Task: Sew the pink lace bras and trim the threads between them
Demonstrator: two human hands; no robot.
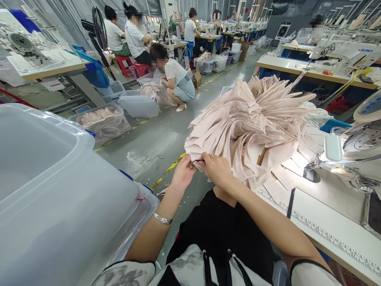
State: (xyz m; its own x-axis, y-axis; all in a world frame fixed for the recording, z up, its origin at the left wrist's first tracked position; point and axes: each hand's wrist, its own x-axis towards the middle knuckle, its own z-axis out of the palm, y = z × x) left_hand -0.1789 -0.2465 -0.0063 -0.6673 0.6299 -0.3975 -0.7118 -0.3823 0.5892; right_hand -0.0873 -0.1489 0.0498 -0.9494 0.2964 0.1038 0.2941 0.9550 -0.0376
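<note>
A big bundle of pale pink fabric pieces [238,115], some with lace-like patterning, hangs over the left end of the sewing table. My left hand [183,173] is at the bundle's lower left corner, its fingers closed on the edge of a fabric piece. Right beside it, my right hand [217,169] is closed around a small dark object, mostly hidden by the fingers, whose tip touches the same fabric edge. The fingertips of both hands nearly meet.
A sewing machine [369,143] stands on the table [342,238] at right. Large translucent bins [59,190] are stacked at left. A person [178,81] crouches beside a bin of fabric in the aisle. Several others sit at machines behind. Scraps lie on the floor [149,139].
</note>
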